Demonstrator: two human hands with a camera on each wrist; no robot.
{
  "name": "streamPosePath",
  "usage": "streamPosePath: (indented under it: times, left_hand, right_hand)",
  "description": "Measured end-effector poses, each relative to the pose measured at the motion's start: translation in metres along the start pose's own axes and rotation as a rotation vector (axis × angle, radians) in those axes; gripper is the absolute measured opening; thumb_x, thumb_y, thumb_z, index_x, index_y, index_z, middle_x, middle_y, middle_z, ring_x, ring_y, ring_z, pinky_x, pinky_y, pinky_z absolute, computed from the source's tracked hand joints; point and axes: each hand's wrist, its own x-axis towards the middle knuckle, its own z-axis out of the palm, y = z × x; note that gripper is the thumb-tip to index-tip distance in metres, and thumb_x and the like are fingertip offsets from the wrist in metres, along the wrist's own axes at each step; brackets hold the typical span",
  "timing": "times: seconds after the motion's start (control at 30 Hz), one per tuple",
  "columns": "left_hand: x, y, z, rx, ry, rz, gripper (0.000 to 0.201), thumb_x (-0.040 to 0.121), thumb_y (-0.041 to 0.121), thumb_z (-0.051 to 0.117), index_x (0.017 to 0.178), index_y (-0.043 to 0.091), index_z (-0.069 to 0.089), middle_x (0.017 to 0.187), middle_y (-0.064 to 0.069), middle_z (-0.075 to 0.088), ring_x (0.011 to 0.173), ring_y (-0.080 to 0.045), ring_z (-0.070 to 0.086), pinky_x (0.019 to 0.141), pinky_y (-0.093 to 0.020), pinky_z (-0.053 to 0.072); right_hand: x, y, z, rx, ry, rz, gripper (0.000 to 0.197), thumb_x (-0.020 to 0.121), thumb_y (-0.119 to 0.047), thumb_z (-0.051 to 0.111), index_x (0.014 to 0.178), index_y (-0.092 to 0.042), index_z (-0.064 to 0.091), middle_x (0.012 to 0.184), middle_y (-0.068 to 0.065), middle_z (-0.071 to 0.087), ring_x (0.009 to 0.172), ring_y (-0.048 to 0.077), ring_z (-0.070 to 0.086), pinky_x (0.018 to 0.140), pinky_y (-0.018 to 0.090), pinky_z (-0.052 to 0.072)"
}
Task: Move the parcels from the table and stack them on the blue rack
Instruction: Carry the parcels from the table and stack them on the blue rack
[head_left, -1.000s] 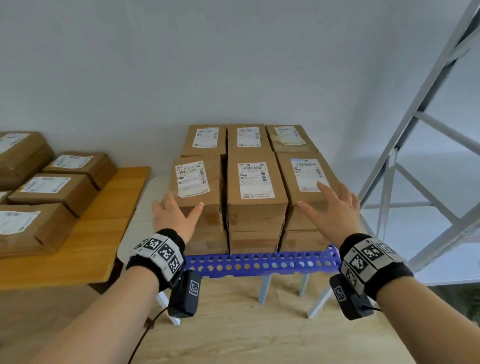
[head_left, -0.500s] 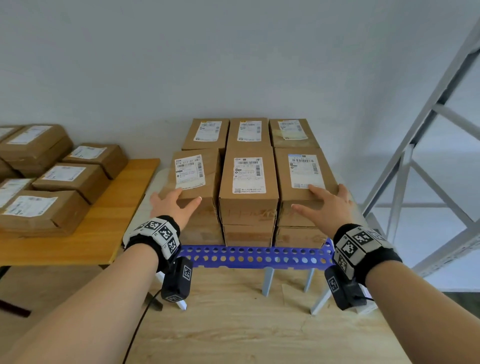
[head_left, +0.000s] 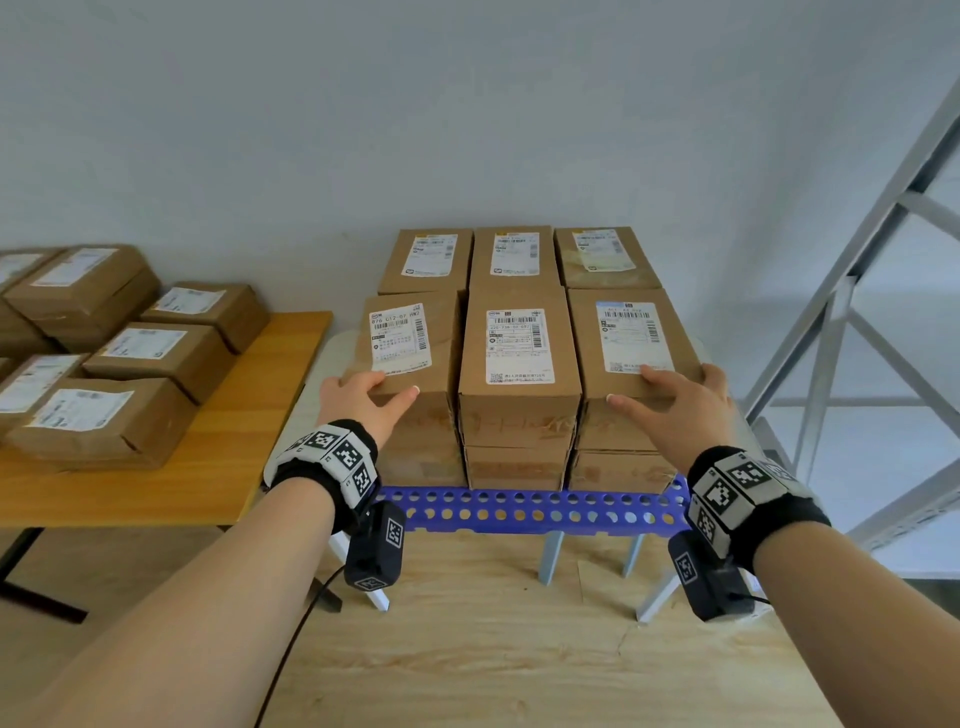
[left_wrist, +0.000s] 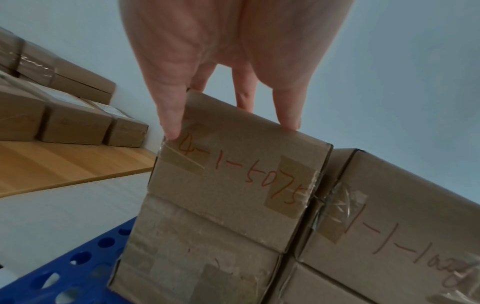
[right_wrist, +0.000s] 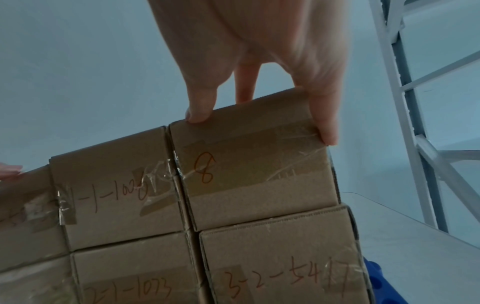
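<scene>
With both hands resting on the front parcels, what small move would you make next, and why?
Probably press the left hand and right hand gently inward, squaring the front row on the blue rack; the left parcel sits slightly askew, with a gap beside it.

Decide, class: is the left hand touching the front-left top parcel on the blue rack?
Touching. The left wrist view shows the left hand with fingertips pressed on the front-left top parcel.

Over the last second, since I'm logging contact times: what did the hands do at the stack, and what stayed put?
Both hands came forward and down onto the front top row. The left hand now rests on the left front brown cardboard parcel, the right hand on the right front brown cardboard parcel, fingers over the top front edges. The parcels, the blue perforated rack and the parcels on the wooden table kept their places.
</scene>
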Motion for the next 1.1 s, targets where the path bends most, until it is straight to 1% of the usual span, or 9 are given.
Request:
streamPosePath:
  times: [0.2, 0.27, 0.37, 0.5, 0.53, 0.63, 0.83, 0.93, 1.1]
  left_hand:
    - [0.003, -0.001, -0.002, 0.027, -0.02, 0.035, 0.061, 0.086, 0.051, 0.056, 0.137, 0.019, 0.044, 0.136, -0.012, 0.034, 0.116, -0.027, 0.046, 0.095, -0.035, 0.038]
    - [0.005, -0.002, -0.002, 0.035, -0.021, 0.041, 0.061, 0.086, 0.05, 0.056, 0.137, 0.019, 0.044, 0.136, -0.012, 0.035, 0.113, -0.026, 0.048, 0.092, -0.033, 0.038]
    - [0.006, -0.003, 0.0, 0.021, -0.008, 0.033, 0.058, 0.086, 0.05, 0.056, 0.134, 0.019, 0.046, 0.135, -0.012, 0.035, 0.095, -0.021, 0.047, 0.079, -0.029, 0.037]
    - [0.008, -0.001, 0.003, -0.016, 0.034, 0.006, 0.052, 0.087, 0.05, 0.054, 0.128, 0.019, 0.048, 0.133, -0.012, 0.035, 0.067, -0.01, 0.042, 0.068, -0.027, 0.036]
    - [0.01, -0.001, 0.004, -0.023, 0.04, 0.001, 0.052, 0.086, 0.05, 0.055, 0.128, 0.019, 0.048, 0.132, -0.012, 0.036, 0.064, -0.008, 0.04, 0.065, -0.026, 0.036]
    - [0.014, -0.001, 0.004, -0.043, 0.038, -0.022, 0.054, 0.084, 0.05, 0.059, 0.128, 0.019, 0.049, 0.131, -0.012, 0.036, 0.062, -0.007, 0.039, 0.061, -0.025, 0.035]
    - [0.017, -0.004, 0.008, -0.092, 0.056, -0.013, 0.052, 0.083, 0.046, 0.062, 0.127, 0.019, 0.05, 0.13, -0.011, 0.035, 0.064, -0.008, 0.038, 0.07, -0.028, 0.038]
    - [0.019, -0.006, 0.01, -0.092, 0.052, -0.008, 0.05, 0.084, 0.045, 0.062, 0.125, 0.02, 0.051, 0.128, -0.011, 0.035, 0.063, -0.007, 0.038, 0.072, -0.029, 0.038]
    - [0.02, -0.007, 0.012, -0.079, 0.052, -0.003, 0.049, 0.084, 0.047, 0.061, 0.125, 0.021, 0.052, 0.128, -0.011, 0.035, 0.076, -0.018, 0.044, 0.072, -0.03, 0.038]
  right_hand:
    - [0.001, -0.003, -0.002, 0.042, -0.012, 0.023, 0.064, 0.079, -0.062, 0.058, 0.134, -0.031, 0.049, 0.15, 0.006, 0.016, 0.131, 0.033, 0.031, 0.105, 0.043, 0.034]
    - [0.0, -0.004, -0.001, 0.04, 0.003, 0.022, 0.063, 0.08, -0.061, 0.057, 0.134, -0.03, 0.05, 0.149, 0.006, 0.017, 0.13, 0.033, 0.032, 0.105, 0.043, 0.035]
    - [-0.002, -0.006, 0.002, 0.041, 0.017, 0.025, 0.06, 0.082, -0.058, 0.058, 0.134, -0.029, 0.05, 0.15, 0.006, 0.017, 0.13, 0.033, 0.029, 0.103, 0.041, 0.035]
    - [-0.003, -0.007, 0.003, 0.049, 0.033, 0.033, 0.06, 0.081, -0.058, 0.059, 0.133, -0.03, 0.05, 0.15, 0.005, 0.017, 0.131, 0.033, 0.027, 0.104, 0.041, 0.033]
    - [-0.003, -0.006, 0.005, 0.057, 0.036, 0.035, 0.06, 0.081, -0.057, 0.059, 0.133, -0.029, 0.051, 0.15, 0.005, 0.017, 0.131, 0.033, 0.027, 0.105, 0.042, 0.033]
    - [-0.003, -0.006, 0.007, 0.081, 0.041, 0.039, 0.06, 0.08, -0.056, 0.061, 0.132, -0.028, 0.052, 0.15, 0.005, 0.016, 0.132, 0.032, 0.025, 0.106, 0.042, 0.031]
    - [-0.002, -0.005, 0.009, 0.078, 0.046, 0.039, 0.06, 0.081, -0.056, 0.061, 0.133, -0.029, 0.051, 0.152, 0.005, 0.015, 0.134, 0.033, 0.022, 0.109, 0.044, 0.028]
    - [-0.003, -0.005, 0.01, 0.064, 0.045, 0.037, 0.06, 0.081, -0.057, 0.06, 0.133, -0.03, 0.05, 0.152, 0.005, 0.014, 0.134, 0.034, 0.021, 0.109, 0.044, 0.028]
    - [-0.004, -0.006, 0.011, 0.062, 0.055, 0.039, 0.06, 0.081, -0.057, 0.059, 0.134, -0.03, 0.049, 0.153, 0.005, 0.013, 0.135, 0.033, 0.02, 0.108, 0.044, 0.028]
